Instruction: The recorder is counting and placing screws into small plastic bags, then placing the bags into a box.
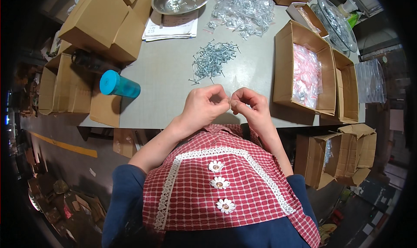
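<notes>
My left hand (203, 104) and my right hand (253, 106) meet above the table's near edge, fingertips almost touching. Thumb and forefinger are pinched together on each hand. Whatever lies between the fingertips is too small or too clear to make out. Just beyond my hands is a loose pile of silvery screws (213, 60), some strewn at its edges. Farther back, many small clear bags of screws (244, 14) lie heaped. To their left a steel bowl (161, 4) with some screws in it rests on a stack of papers (170, 30).
A turquoise bottle (120, 84) lies at the left, beside cardboard boxes (97, 20). On the right stands an open carton (284, 70) holding pink-and-clear packets (306, 76). Clear plastic reels (333, 24) are behind it. More open cartons (309, 157) sit below the table's right edge.
</notes>
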The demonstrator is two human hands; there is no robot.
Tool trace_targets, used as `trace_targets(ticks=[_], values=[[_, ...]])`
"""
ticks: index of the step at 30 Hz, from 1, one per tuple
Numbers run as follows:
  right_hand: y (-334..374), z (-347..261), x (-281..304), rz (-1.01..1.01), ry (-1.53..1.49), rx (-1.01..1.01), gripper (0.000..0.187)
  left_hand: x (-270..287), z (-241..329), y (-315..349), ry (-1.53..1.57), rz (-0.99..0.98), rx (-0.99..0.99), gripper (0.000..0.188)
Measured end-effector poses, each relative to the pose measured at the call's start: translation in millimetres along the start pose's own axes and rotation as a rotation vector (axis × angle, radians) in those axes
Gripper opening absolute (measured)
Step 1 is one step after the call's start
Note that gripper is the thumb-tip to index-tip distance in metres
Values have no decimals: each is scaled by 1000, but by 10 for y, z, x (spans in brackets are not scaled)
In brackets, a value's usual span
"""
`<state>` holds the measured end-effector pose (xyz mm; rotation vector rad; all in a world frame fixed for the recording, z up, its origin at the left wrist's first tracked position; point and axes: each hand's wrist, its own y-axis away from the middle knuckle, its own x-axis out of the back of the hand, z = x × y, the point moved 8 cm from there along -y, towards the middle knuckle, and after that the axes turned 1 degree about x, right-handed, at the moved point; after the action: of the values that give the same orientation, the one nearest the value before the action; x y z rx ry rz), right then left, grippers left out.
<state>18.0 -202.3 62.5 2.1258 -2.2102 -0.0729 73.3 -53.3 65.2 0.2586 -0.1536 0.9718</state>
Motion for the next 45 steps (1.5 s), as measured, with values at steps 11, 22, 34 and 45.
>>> trace_targets(ticks=[11,22,34,45], values=[[79,-384,-47,136,395,309,9,56,-17,26,32,134,-85,16],[82,-449,-36,135,526,307,8,28,233,88,-123,123,-221,12],[135,-462,-10,171,488,381,7,72,378,131,-190,189,-379,14],[111,-635,-162,88,636,448,19,78,122,48,-64,174,-209,15]])
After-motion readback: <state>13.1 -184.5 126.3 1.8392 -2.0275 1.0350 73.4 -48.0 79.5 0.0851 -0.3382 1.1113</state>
